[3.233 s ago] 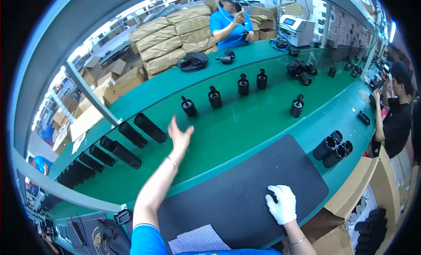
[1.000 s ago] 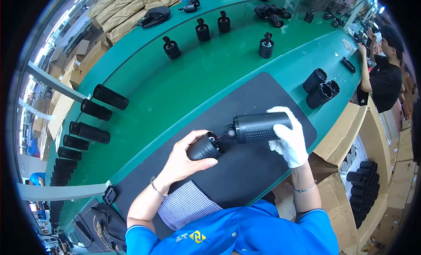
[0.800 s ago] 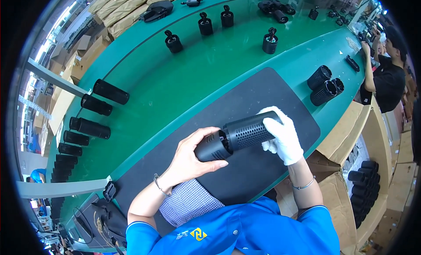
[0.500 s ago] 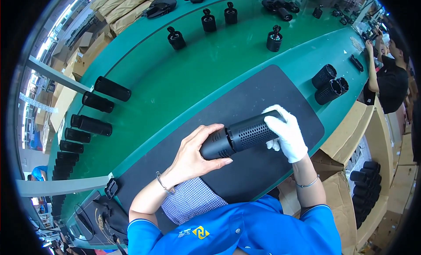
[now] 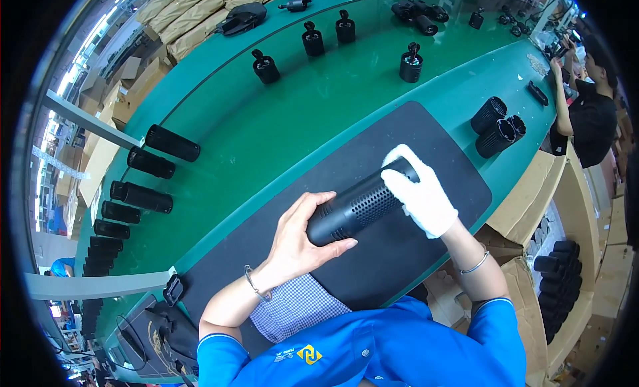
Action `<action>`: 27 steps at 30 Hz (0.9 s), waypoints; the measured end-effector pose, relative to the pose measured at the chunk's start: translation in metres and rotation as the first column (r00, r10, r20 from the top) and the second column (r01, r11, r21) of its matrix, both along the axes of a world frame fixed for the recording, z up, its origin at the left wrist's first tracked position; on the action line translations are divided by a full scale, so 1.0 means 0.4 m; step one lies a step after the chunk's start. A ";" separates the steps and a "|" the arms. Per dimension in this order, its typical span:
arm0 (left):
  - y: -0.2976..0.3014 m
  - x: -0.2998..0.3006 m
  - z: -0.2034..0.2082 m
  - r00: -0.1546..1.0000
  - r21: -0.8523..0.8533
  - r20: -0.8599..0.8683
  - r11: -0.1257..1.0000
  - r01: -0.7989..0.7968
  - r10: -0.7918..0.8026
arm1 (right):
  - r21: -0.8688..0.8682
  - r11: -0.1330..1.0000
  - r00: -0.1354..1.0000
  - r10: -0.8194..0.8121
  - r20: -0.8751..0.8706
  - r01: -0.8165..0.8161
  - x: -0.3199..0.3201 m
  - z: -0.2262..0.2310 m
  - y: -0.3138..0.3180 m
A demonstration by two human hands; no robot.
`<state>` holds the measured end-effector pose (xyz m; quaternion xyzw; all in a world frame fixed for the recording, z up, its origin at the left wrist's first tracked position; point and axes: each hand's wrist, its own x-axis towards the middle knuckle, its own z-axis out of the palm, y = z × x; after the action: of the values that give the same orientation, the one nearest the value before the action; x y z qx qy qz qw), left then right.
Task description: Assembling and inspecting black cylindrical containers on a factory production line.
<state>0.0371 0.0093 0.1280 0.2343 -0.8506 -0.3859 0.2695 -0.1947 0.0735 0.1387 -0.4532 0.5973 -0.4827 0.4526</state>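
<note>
Over the dark grey mat (image 5: 266,220) I hold a black perforated cylinder (image 5: 363,207), tilted with its far end up to the right. Bare and curled around its lower left end is my left hand (image 5: 299,237), thumb on the near side. My right hand (image 5: 423,194), in a white glove, grips the upper right end. Between the hands the plain section and the holed section meet with no gap that I can see. Beneath my left wrist lies a checked cloth (image 5: 299,307).
A row of black cylinders (image 5: 143,196) lies along the green belt's left side. Several black canisters with knobbed tops (image 5: 411,64) stand farther off. Open black sleeves (image 5: 496,137) stand to the right, above a cardboard box (image 5: 532,194) holding black parts. A co-worker (image 5: 589,107) is at far right.
The gap between the cylinder's two sections has closed as they came together. My right hand has moved left, toward my left hand. Items on the belt have shifted slightly.
</note>
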 end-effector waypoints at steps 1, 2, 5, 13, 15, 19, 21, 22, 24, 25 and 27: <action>0.006 -0.003 -0.001 1.000 -0.006 0.002 1.000 -0.004 0.004 | -0.006 1.000 1.000 0.004 0.002 -0.004 0.005 0.003 -0.004; 0.012 -0.009 -0.008 0.999 0.028 0.037 1.000 0.004 -0.005 | -0.040 0.999 0.994 0.012 -0.107 -0.017 0.010 0.007 -0.007; -0.005 -0.025 -0.033 0.991 0.099 0.135 0.995 0.006 -0.020 | -0.165 0.982 0.904 0.008 -0.428 -0.087 0.023 0.031 -0.031; -0.410 0.025 -0.104 0.849 0.396 -0.161 0.821 -0.412 0.503 | -0.117 0.991 0.967 -0.036 0.251 0.068 -0.015 -0.093 -0.023; -0.558 0.069 -0.136 0.721 0.260 -0.280 0.774 -0.578 0.633 | -0.094 0.982 0.952 -0.185 -0.243 0.167 -0.033 -0.172 0.000; -0.743 0.164 -0.229 0.653 0.312 -0.249 0.697 -0.645 0.716 | -0.217 0.945 0.863 -0.313 -0.395 0.244 -0.010 -0.212 0.029; -0.769 0.216 -0.277 0.649 0.344 -0.166 0.660 -0.667 0.742 | -0.228 0.948 0.799 -0.312 -0.513 0.223 -0.002 -0.207 0.026; -0.763 0.219 -0.287 0.654 0.358 -0.166 0.663 -0.657 0.738 | -0.229 0.950 0.787 -0.305 -0.537 0.212 -0.003 -0.208 0.023; -0.729 0.192 -0.302 0.602 0.263 -0.208 0.637 -0.724 0.771 | -0.228 0.956 0.761 -0.288 -0.582 0.187 -0.009 -0.210 0.018; -0.699 0.175 -0.304 0.535 0.173 -0.254 0.582 -0.795 0.806 | -0.226 0.959 0.749 -0.275 -0.602 0.171 -0.013 -0.211 0.017; -0.638 0.140 -0.328 0.323 0.046 -0.316 0.355 -0.934 0.892 | -0.219 0.959 0.757 -0.278 -0.591 0.181 -0.018 -0.205 0.018</action>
<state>0.0932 -0.2458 -0.0032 0.5937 -0.5460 -0.1332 0.5759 -0.2019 0.0807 0.0568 -0.5411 0.7255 -0.4034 0.1350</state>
